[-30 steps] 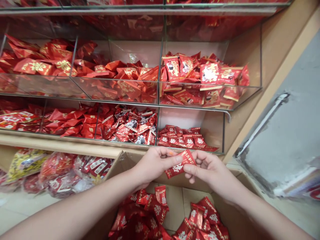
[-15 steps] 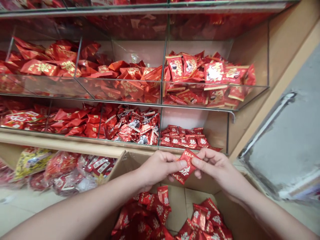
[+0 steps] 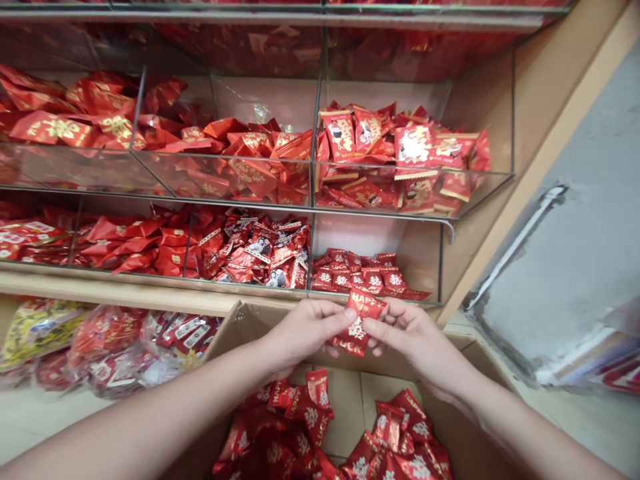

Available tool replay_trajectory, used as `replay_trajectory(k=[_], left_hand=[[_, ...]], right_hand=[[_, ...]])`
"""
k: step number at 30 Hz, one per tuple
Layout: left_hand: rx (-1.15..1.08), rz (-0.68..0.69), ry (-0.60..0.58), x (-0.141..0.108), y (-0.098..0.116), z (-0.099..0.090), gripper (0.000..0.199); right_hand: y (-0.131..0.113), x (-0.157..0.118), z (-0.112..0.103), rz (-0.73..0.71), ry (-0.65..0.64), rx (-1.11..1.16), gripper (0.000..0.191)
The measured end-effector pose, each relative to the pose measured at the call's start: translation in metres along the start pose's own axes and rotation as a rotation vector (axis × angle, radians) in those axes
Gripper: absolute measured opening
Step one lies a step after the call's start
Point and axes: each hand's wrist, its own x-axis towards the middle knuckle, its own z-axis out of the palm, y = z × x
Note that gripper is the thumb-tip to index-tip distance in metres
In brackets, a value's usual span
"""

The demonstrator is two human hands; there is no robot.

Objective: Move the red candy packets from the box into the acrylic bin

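Note:
Both my hands pinch one red candy packet (image 3: 356,328) marked "HAPPY" and "LUCK" in gold. My left hand (image 3: 313,333) grips its left edge with thumb on top, and my right hand (image 3: 407,333) holds the right edge the same way. The packet is nearly upright, its printed face toward me, just above an open cardboard box (image 3: 345,403). Inside the box lie two heaps of matching red packets (image 3: 310,417). Behind my hands, similar packets stand in rows (image 3: 357,273) in the lowest right shelf compartment.
Glass-fronted shelves (image 3: 225,175) hold red packets in divided compartments. Bagged goods (image 3: 115,337) lie on the floor at left, under the shelf's wooden ledge (image 3: 100,285). At right are the wooden side panel (image 3: 545,113) and a grey wall (image 3: 565,233).
The packet has turned more upright between my fingers, so more of its lettering shows. The shelves and box appear shifted slightly left in the view.

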Motion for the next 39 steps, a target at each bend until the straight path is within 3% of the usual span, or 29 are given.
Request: replay_trajectory(k=[4, 6, 8, 10, 14, 18, 22, 26, 32, 35, 39], left_hand=[[0.018, -0.031, 0.036, 0.000, 0.003, 0.000, 0.030], [-0.032, -0.042, 0.054, 0.001, 0.003, 0.001, 0.029], [-0.044, -0.044, 0.078, 0.002, 0.001, 0.001, 0.029], [-0.022, -0.042, 0.093, 0.003, -0.001, 0.001, 0.029], [0.000, -0.086, 0.090, 0.002, -0.005, 0.003, 0.030], [-0.070, -0.151, 0.136, 0.002, -0.005, 0.004, 0.024], [-0.089, -0.149, 0.143, 0.001, -0.004, 0.005, 0.023], [-0.007, -0.128, 0.066, 0.002, -0.004, 0.002, 0.027], [0.140, -0.099, 0.031, 0.005, -0.011, 0.000, 0.029], [0.123, -0.135, -0.020, 0.003, -0.012, 0.004, 0.028], [0.224, -0.128, -0.044, 0.001, -0.015, 0.007, 0.029]], right_hand=[[0.009, 0.001, 0.000, -0.038, 0.038, -0.055, 0.027], [0.011, -0.001, 0.001, -0.137, 0.143, -0.165, 0.027], [0.011, -0.005, 0.002, -0.307, 0.214, -0.420, 0.023], [0.008, -0.011, 0.005, -0.463, 0.175, -0.693, 0.020], [0.007, -0.019, 0.010, -0.641, 0.023, -1.035, 0.022], [0.008, -0.023, 0.010, -0.850, 0.065, -1.333, 0.013], [0.004, -0.026, 0.007, -0.973, 0.036, -1.483, 0.016], [0.001, -0.023, 0.008, -0.930, -0.034, -1.486, 0.023], [-0.010, -0.016, 0.006, -0.613, -0.237, -1.053, 0.011], [-0.024, -0.014, 0.001, -0.544, -0.199, -0.972, 0.010], [-0.044, 0.015, -0.010, -0.547, -0.112, -1.131, 0.013]])
